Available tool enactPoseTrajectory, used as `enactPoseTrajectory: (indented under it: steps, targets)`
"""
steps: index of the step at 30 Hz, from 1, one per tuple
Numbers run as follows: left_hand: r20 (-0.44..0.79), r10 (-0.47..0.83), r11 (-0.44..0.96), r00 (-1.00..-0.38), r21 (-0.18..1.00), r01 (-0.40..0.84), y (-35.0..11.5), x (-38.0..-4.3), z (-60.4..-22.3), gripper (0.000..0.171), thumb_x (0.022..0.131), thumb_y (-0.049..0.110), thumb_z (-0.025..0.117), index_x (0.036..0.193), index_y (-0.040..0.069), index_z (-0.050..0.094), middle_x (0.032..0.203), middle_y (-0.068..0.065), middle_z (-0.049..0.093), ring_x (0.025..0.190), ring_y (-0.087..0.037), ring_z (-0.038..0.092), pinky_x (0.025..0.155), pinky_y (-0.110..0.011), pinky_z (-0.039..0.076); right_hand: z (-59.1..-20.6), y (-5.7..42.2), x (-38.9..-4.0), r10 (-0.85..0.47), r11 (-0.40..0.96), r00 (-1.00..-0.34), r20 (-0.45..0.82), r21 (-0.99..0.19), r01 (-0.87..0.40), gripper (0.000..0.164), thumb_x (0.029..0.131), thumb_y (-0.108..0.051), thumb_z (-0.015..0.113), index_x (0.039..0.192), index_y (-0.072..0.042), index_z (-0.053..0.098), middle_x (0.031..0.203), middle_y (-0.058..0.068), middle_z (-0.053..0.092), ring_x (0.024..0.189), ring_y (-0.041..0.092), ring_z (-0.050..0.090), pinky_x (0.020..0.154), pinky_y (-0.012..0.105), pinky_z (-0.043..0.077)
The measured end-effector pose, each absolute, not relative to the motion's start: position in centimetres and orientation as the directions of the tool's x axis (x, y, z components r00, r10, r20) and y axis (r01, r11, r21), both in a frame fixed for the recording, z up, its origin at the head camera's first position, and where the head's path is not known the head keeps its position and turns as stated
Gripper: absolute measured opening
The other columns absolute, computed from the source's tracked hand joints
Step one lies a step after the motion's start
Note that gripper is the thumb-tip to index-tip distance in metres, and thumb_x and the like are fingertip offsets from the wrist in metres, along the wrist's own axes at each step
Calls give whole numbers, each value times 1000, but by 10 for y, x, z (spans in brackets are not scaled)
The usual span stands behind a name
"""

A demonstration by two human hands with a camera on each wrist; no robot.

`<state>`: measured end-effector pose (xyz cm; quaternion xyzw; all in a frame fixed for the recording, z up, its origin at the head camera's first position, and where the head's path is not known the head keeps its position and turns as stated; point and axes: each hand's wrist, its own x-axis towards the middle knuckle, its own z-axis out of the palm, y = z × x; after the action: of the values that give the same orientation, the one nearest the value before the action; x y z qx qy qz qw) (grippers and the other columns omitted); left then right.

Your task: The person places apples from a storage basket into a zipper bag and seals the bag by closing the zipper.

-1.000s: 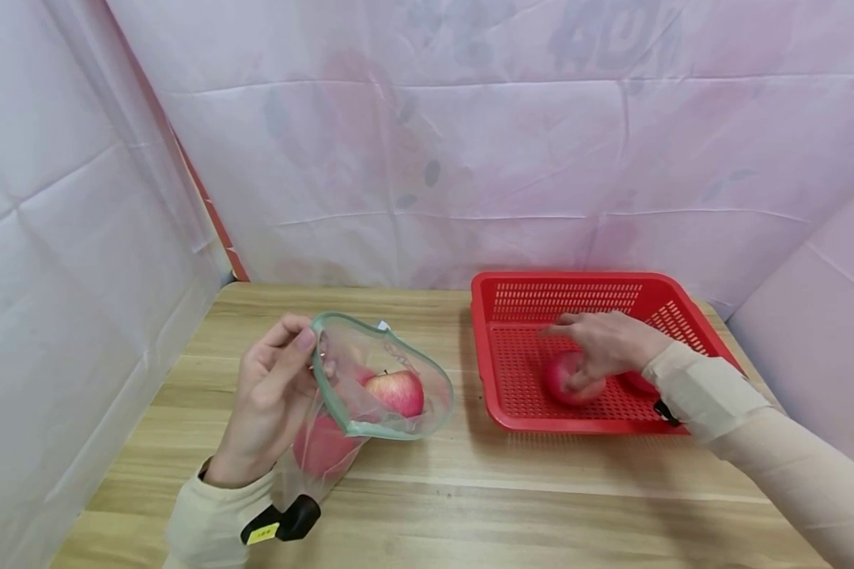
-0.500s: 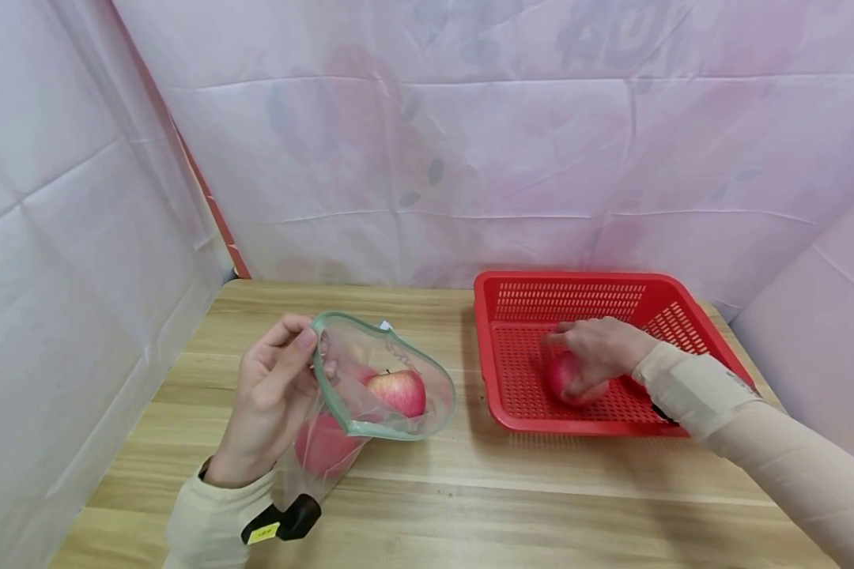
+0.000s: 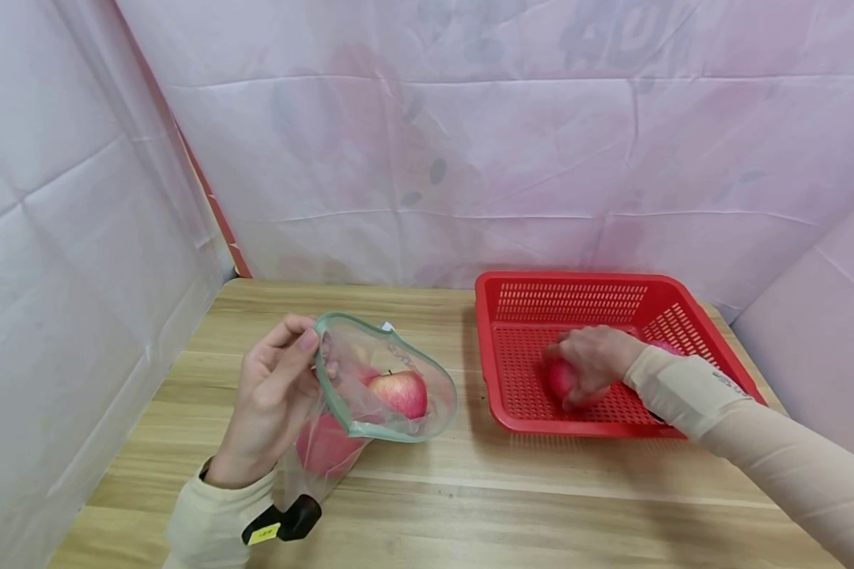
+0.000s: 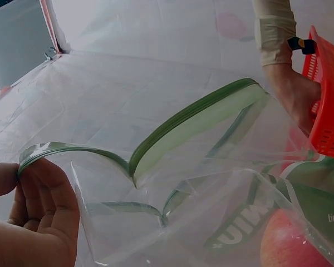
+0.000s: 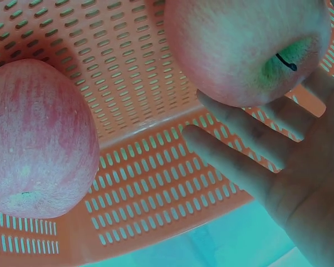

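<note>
My left hand [image 3: 266, 399] pinches the green-edged rim of a clear zip bag [image 3: 391, 433] between thumb and fingers, its mouth spread wide. Inside lie red apples, one showing its stem [image 3: 402, 393] and another lower apple [image 3: 327, 444] behind the plastic. The left wrist view shows the pinched green rim [image 4: 78, 147]. On the right, my right hand [image 3: 591, 359] reaches down into a red plastic basket [image 3: 494, 407] and curls round an apple [image 3: 561, 381]. In the right wrist view, fingers [image 5: 239, 128] lie against that stemmed apple [image 5: 239, 50]; the thumb is hidden.
Another apple [image 5: 39, 139] sits beside the held one in the basket, mostly behind the right hand in the head view. The wooden table [image 3: 427, 506] runs back to a pale printed sheet [image 3: 427, 182], with a white sheet [image 3: 85, 261] along the left.
My right hand has lowered slightly, and its spread fingers have closed round the apple in the basket. The left hand and bag have stayed almost still.
</note>
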<state>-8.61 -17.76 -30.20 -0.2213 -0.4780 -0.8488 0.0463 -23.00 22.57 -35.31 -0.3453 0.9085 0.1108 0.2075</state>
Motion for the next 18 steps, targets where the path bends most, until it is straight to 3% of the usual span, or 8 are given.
enactPoseTrajectory:
  steps: [11,18]
  targets:
    - [410,136,-530,-902,799,283,-178,-85,-301,26,109,0,38,109,11,62,91,4,67,79,-7,66,75,-17,57,-354,220,-228,-538,762,-662,-522,35,-646,79,62,-50,94,130,-20,66,101,3,65,82,22,61,76,45,61]
    - [419,143,-558,-897,782,276,-177,-85,-301,27,108,-2,37,110,8,62,92,2,67,80,-8,66,75,-18,57,-357,220,-227,-566,746,-641,-518,9,-666,71,62,-40,95,125,-22,68,96,0,66,80,19,61,74,44,61]
